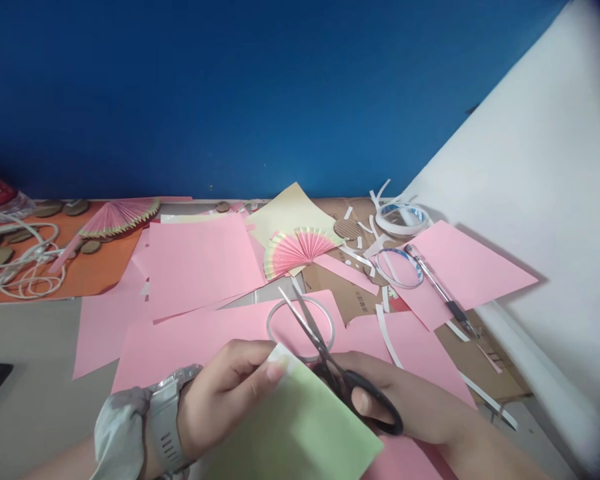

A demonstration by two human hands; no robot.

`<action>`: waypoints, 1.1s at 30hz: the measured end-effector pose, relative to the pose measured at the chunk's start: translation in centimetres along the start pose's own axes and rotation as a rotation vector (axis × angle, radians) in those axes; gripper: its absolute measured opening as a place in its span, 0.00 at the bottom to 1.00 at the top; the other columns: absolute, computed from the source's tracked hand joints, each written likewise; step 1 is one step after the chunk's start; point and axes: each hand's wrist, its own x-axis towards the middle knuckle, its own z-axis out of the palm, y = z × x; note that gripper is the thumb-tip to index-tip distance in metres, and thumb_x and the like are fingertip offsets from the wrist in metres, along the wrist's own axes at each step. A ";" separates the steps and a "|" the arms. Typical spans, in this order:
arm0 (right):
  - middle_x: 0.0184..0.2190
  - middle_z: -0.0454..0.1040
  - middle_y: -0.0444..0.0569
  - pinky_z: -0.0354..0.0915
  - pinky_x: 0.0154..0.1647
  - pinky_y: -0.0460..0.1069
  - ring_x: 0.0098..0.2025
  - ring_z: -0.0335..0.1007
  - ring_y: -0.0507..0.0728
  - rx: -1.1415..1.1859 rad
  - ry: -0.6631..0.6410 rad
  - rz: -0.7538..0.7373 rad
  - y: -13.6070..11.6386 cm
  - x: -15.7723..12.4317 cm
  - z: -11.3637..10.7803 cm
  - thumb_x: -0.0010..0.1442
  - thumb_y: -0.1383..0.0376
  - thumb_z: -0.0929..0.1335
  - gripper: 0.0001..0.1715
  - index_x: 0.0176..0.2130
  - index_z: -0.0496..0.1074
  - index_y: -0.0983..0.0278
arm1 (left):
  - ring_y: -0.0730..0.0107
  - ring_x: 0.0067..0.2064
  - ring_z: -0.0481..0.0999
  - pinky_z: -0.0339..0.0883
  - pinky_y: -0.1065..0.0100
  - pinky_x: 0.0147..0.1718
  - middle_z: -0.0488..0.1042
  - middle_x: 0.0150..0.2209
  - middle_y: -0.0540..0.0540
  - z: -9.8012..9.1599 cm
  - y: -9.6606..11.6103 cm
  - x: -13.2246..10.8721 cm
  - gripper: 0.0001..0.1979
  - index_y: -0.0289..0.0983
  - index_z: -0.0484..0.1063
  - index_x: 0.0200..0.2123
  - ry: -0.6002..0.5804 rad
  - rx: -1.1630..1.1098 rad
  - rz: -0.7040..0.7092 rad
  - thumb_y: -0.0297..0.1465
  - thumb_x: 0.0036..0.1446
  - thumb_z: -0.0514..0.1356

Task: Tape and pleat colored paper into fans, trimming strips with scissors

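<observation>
The left hand point(225, 393) pinches a green sheet point(300, 427), fingers clamped on its top edge. The right hand point(405, 407) grips black scissors point(330, 360), blades parted, just beyond that sheet's upper edge.

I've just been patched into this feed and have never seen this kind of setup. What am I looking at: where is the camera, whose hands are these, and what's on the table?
There is no machine here: one camera sits on a person's head, looking forward and down at their two bare hands. The left hand, with a watch on the wrist, pinches a green paper between its fingers. The right hand holds black-handled scissors, blades slightly parted and pointing away. On the table lie pink sheets, a folded paper fan, tape rings, a pen and a white cord. A blue wall stands behind.
</observation>
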 end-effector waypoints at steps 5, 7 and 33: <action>0.25 0.59 0.42 0.48 0.22 0.45 0.23 0.50 0.48 0.030 0.070 -0.159 -0.3 0.1 0.1 0.55 0.37 0.60 0.33 0.32 0.61 0.65 | 0.75 0.26 0.59 0.54 0.75 0.24 0.61 0.25 0.52 0.3 -0.2 0.1 0.19 0.35 0.65 0.27 0.039 0.052 0.003 0.44 0.61 0.51; 0.27 0.62 0.43 0.52 0.25 0.46 0.25 0.54 0.49 0.027 0.149 -0.120 -0.8 0.2 0.3 0.58 0.43 0.62 0.27 0.34 0.61 0.64 | 0.75 0.27 0.59 0.54 0.75 0.25 0.63 0.25 0.52 0.4 -0.1 0.1 0.18 0.35 0.66 0.28 0.046 0.090 0.014 0.43 0.62 0.51; 0.22 0.54 0.38 0.49 0.22 0.43 0.23 0.47 0.47 -0.370 0.000 0.202 -1.8 -0.4 0.2 0.59 0.62 0.63 0.07 0.31 0.65 0.64 | 0.76 0.26 0.56 0.53 0.73 0.24 0.58 0.24 0.54 0.4 -0.1 0.0 0.17 0.36 0.61 0.26 0.055 0.200 0.036 0.40 0.64 0.48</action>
